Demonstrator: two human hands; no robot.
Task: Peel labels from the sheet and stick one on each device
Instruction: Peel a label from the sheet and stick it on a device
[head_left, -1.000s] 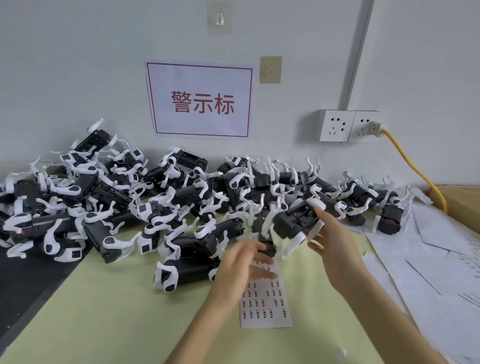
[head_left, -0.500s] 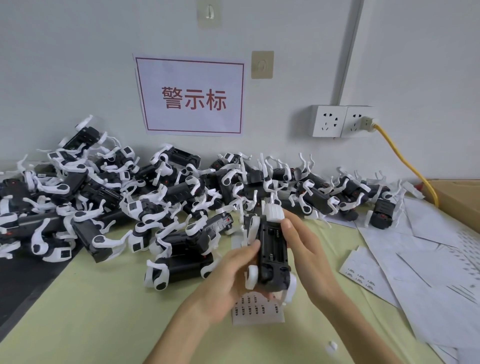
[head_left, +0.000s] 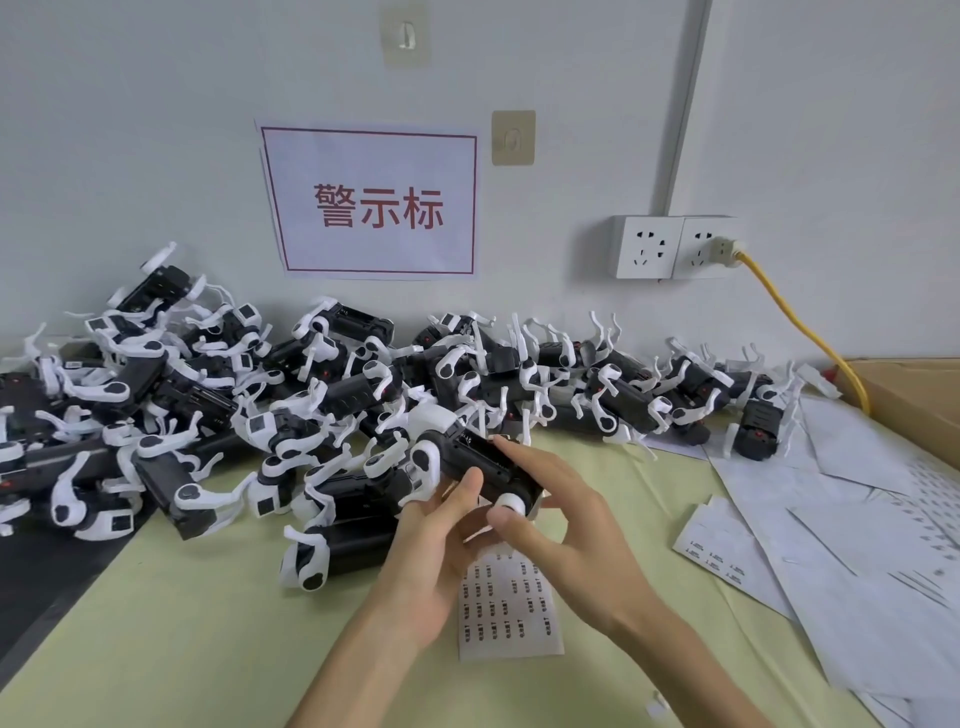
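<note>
Holding one black-and-white device (head_left: 480, 470) above the table (head_left: 208, 623), the left hand (head_left: 431, 551) cups it from below with its thumb curled up against the black body. The right hand (head_left: 561, 525) meets the same device from the right — index finger laid along the top face, thumb pressed near the white wheel at its lower end, fingers closed around it. The device lies tilted, white end up-left, wheel end down-right.

Label sheet (head_left: 509, 608) — white, printed in rows of small dark labels, flat on the pale green table surface directly under both hands, its upper edge hidden by them.

Heap of devices (head_left: 311, 395) — many black bodies with white legs, piled along the wall from the left edge to the right, the nearest ones just beside the left hand.

Spent backing sheets (head_left: 857, 545) — overlapping white papers at the right, one smaller piece (head_left: 722, 545) carrying a few labels.

Wall items — red-bordered sign (head_left: 371, 202), double socket (head_left: 675, 247) with a yellow cable (head_left: 800, 327) plugged in, cardboard box (head_left: 919, 389) at far right.
</note>
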